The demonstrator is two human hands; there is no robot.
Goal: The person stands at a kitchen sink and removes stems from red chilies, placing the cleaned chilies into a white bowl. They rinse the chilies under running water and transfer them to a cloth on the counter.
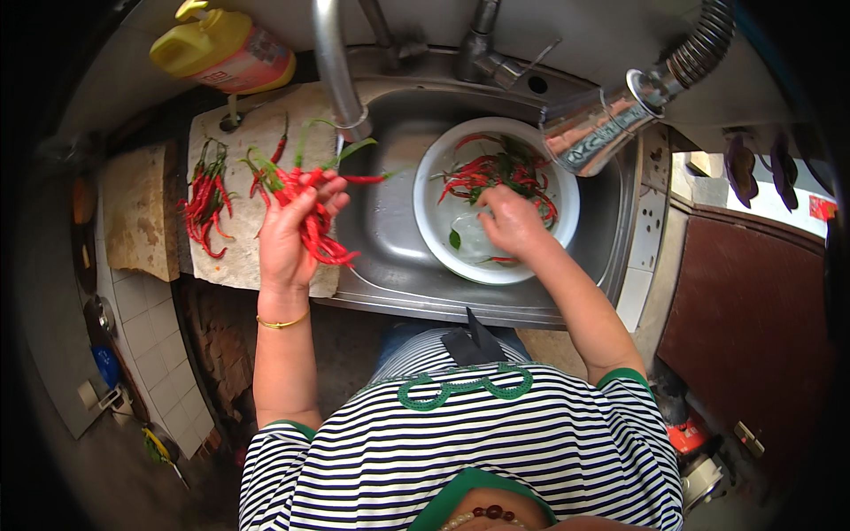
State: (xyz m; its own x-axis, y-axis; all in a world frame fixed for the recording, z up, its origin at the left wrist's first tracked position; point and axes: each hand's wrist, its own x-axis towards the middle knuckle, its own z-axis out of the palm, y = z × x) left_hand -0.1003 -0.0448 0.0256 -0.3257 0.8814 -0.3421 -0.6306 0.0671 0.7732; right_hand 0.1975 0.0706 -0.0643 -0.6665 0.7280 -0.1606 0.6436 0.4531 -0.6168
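Observation:
My left hand [287, 229] holds a bunch of long red chili peppers [324, 240] with green stems, above the right edge of a pale worn board [239, 265]. Another bunch of red chilies [207, 192] lies on that board, stems pointing away from me. My right hand [510, 216] reaches into a white basin [421, 206] of water, its fingertips at the loose red chilies [468, 174] and green leaves there. Whether those fingers pinch anything is hidden. A single leaf [455, 239] floats near the basin's left side.
The basin stands in a stainless steel sink [392, 222]. A metal spout [342, 79] hangs between board and basin; a mixer tap [488, 56] is behind. A ribbed hose with a clear nozzle [591, 136] overhangs the basin's right rim. A yellow pump bottle [226, 50] stands back left.

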